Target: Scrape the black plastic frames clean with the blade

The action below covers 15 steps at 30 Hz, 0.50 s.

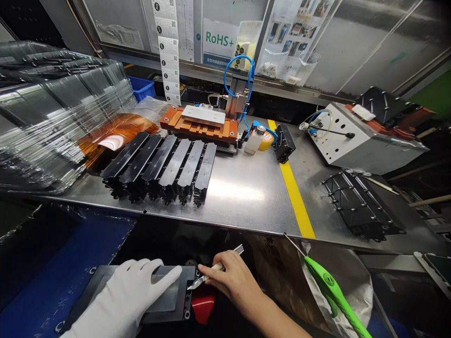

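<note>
My left hand (130,288), in a white glove, lies across a flat black plastic housing (185,281) with a grey panel (167,300). Its thumb stretches over the panel and its fingers bend over the far edge, holding the piece. My bare right hand (230,277) is closed around a utility knife (219,266). The blade points left, its tip at the housing's right end, near small holes and notches. Whether the tip touches the plastic I cannot tell. Something red (203,306) shows under that end.
A row of several black parts (179,164) stands on the metal bench (239,202), before an orange press fixture (199,124). Clear trays (63,108) are stacked left. A green-handled tool (327,281) hangs at the bench edge. Bundled black parts (362,202) lie right.
</note>
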{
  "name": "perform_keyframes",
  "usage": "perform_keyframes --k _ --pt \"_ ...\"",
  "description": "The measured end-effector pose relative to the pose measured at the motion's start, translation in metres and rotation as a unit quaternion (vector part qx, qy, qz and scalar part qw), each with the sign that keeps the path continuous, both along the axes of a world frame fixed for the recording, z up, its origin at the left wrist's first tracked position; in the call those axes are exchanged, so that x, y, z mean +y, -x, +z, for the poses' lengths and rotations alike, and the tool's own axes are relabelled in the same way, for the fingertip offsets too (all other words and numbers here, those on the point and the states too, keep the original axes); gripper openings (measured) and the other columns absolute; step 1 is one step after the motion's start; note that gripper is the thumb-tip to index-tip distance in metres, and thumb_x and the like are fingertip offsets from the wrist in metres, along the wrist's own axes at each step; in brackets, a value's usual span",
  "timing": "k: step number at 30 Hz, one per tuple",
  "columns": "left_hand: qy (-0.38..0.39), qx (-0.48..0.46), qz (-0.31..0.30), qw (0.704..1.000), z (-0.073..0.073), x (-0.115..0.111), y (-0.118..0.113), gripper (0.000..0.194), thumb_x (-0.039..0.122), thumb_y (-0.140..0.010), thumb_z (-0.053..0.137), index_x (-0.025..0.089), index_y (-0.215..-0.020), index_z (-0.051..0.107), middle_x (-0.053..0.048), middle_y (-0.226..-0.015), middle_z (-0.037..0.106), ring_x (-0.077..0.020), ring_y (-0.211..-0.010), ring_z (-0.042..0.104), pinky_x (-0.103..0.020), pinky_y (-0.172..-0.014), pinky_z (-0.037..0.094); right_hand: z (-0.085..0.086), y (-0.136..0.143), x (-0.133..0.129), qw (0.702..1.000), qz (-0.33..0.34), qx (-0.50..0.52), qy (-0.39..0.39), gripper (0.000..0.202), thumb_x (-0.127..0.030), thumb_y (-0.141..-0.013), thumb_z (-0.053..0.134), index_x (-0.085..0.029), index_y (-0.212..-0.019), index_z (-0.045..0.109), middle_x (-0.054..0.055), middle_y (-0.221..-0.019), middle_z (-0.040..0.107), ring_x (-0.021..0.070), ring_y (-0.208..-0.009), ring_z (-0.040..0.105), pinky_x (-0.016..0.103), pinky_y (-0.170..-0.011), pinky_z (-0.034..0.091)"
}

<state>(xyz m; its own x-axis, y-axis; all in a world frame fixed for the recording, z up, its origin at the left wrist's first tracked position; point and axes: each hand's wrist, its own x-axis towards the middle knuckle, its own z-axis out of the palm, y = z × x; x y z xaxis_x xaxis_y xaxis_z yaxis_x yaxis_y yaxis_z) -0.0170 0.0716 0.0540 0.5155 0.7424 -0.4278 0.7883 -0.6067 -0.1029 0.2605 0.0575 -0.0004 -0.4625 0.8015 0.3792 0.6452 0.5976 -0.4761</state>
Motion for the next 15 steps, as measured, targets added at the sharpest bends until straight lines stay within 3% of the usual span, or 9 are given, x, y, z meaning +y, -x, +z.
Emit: perform_keyframes --k 3,6,9,11,13,15 --pt "0.044 -0.013 -0.008 0.999 0.008 0.005 -0.002 0.097 -0.001 -0.058 0.053 0.045 -0.144 0.048 -0.013 -0.129 0.067 -0.0372 -0.107 0.065 -0.054 -0.091 0.048 -0.001 0.000 0.002 1.000 0.019 -0.010 -0.005 0.028 -0.034 -0.099 0.057 -0.033 -0.126 0.066 0.006 -0.095 0.067 0.0189 -0.081 0.059 0.035 -0.077 0.052" --pt "0.060 -0.019 0.027 0.998 0.006 0.004 -0.001 0.095 0.002 -0.059 0.056 0.044 -0.144 0.048 -0.012 -0.132 0.066 -0.0365 -0.109 0.064 -0.053 -0.091 0.049 0.000 0.002 -0.003 1.000 0.010 -0.019 0.017 0.030 -0.037 -0.102 0.051 -0.030 -0.127 0.066 0.008 -0.094 0.069 0.0211 -0.080 0.061 0.037 -0.074 0.053" --pt "0.007 -0.033 0.080 0.996 -0.007 -0.004 0.001 0.093 0.002 -0.063 0.057 0.044 -0.146 0.045 -0.012 -0.131 0.066 -0.0326 -0.105 0.066 -0.049 -0.087 0.051 0.007 0.007 -0.015 0.987 -0.034 0.016 0.158 0.035 -0.040 -0.105 0.041 -0.026 -0.121 0.068 0.008 -0.091 0.071 0.0228 -0.079 0.066 0.035 -0.070 0.052" --pt "-0.046 -0.047 0.089 0.994 -0.017 -0.010 0.001 0.090 0.000 -0.067 0.054 0.043 -0.145 0.047 -0.013 -0.128 0.068 -0.0300 -0.104 0.067 -0.046 -0.087 0.051 0.016 0.012 -0.022 0.937 -0.054 0.075 0.337 0.039 -0.042 -0.106 0.037 -0.024 -0.108 0.071 0.004 -0.079 0.071 0.0190 -0.069 0.068 0.031 -0.068 0.053" --pt "-0.088 -0.064 0.087 0.990 -0.024 -0.015 0.001 0.083 -0.001 -0.072 0.051 0.040 -0.143 0.051 -0.015 -0.124 0.069 -0.0284 -0.102 0.068 -0.045 -0.086 0.051 0.024 0.018 -0.027 0.857 -0.062 0.135 0.493 0.042 -0.045 -0.105 0.036 -0.023 -0.097 0.070 -0.001 -0.064 0.067 0.0133 -0.054 0.063 0.024 -0.059 0.050" --pt "-0.109 -0.083 0.078 0.988 -0.027 -0.018 0.000 0.077 -0.001 -0.075 0.049 0.037 -0.142 0.054 -0.014 -0.121 0.070 -0.0274 -0.099 0.069 -0.043 -0.084 0.052 0.029 0.023 -0.029 0.806 -0.071 0.169 0.563 0.043 -0.049 -0.104 0.036 -0.023 -0.094 0.069 -0.005 -0.057 0.062 0.0095 -0.044 0.056 0.020 -0.051 0.045"
